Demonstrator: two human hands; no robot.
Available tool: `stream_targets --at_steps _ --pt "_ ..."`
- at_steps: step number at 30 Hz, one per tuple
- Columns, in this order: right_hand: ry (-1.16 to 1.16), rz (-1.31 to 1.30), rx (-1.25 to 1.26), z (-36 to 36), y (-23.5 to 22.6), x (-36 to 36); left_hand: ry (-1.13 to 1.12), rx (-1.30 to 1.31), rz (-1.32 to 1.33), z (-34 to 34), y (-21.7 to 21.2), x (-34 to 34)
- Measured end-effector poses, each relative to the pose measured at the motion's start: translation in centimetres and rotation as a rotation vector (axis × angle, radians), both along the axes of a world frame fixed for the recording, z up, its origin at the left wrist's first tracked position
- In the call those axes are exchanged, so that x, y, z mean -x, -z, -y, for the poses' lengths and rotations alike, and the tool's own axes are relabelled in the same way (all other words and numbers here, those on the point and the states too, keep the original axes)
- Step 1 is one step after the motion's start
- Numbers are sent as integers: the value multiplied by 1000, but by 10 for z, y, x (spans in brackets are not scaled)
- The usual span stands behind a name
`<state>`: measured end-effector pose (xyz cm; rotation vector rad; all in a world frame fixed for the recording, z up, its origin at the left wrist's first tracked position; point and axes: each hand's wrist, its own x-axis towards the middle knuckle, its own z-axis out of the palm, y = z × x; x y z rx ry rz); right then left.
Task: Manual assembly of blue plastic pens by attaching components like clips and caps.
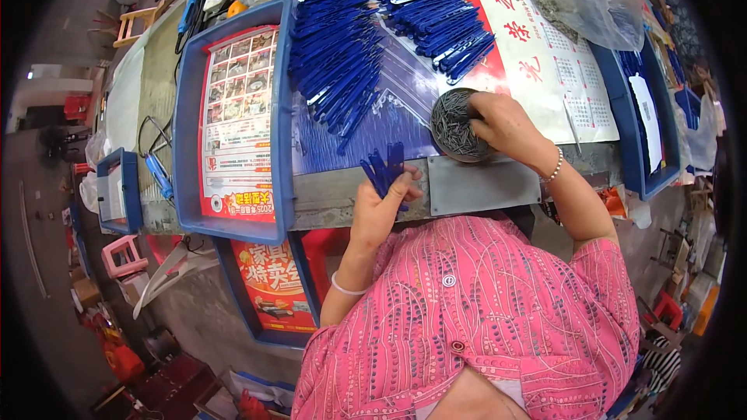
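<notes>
My left hand [383,206] grips a small bunch of blue pen barrels [384,168], fanned upward near the table's front edge. My right hand [504,126] rests on a round dark container of thin metal refills [453,126], fingers curled into its contents; whether it pinches any is hidden. Two large piles of blue pen barrels lie beyond, one at the centre [336,54] and one further right [440,19]. Both wrists wear a bracelet.
A blue tray lined with a printed sheet [233,120] sits at the left. Another blue tray [640,109] and clear plastic bags [599,12] are at the right. A red-and-white calendar sheet [545,62] covers the table. A grey metal plate [482,185] lies at the front edge.
</notes>
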<state>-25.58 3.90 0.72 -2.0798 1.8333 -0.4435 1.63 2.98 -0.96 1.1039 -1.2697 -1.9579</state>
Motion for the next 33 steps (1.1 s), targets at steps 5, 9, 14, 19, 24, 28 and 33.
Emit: stream_targets --at_steps 5,9,14,19,24,28,33 --pt "176 558 -137 -13 -10 3 77 -7 -48 0 -4 2" --pt "250 985 -158 -23 -27 -15 84 -10 -45 -4 -12 7" --pt "258 1342 -409 -29 -51 -35 85 48 -100 -10 -18 8" --pt "91 1349 -461 -30 -61 -43 125 161 -30 -10 -17 2" --pt "-59 1240 -397 -28 -71 -50 127 271 54 -10 -14 -3" --pt "22 1271 -419 -26 -75 -55 141 338 97 -10 -15 -4" --pt "47 1248 -412 -23 -75 -58 82 435 96 -10 -13 -2"
